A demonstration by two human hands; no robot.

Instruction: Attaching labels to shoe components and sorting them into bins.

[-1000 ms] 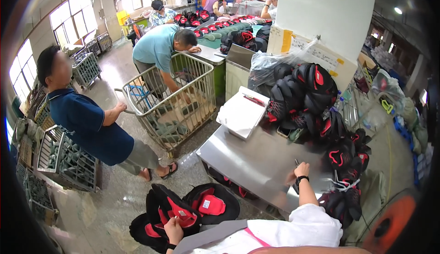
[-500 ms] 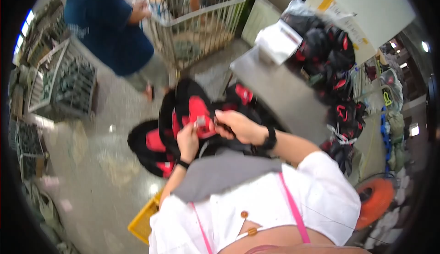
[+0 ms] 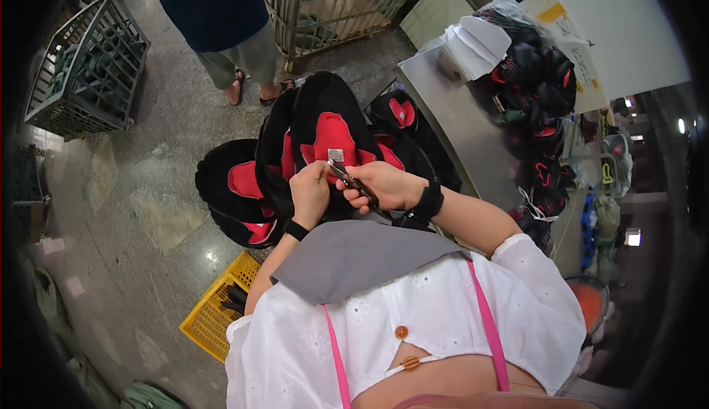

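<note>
Several black padded fabric pieces with red centres stand bunched before me. The foremost padded piece (image 3: 319, 102) bears a small white label (image 3: 336, 154) low on its red part. My right hand (image 3: 395, 185) is closed around a slim dark-handled tool that looks like thread snips (image 3: 357, 184), its tip pointing up and left toward that label. Just below the label, my left hand (image 3: 309, 193) pinches its fingertips together beside the tip. Whatever they hold is too small to make out. Another padded piece (image 3: 218, 176) leans at the left.
A metal-topped table (image 3: 450, 114) at the right carries a white box (image 3: 476, 46) and dark bagged bundles (image 3: 543, 73). A yellow crate (image 3: 210, 313) sits on the floor at lower left. Beyond, a person (image 3: 214, 10) stands near a barred cart (image 3: 332, 3); another barred cart (image 3: 96, 69) is far left.
The view has tilted downward, so the person and carts sit higher in it. Both hands have drawn together below the label, and the snips' tip now meets the left fingertips.
</note>
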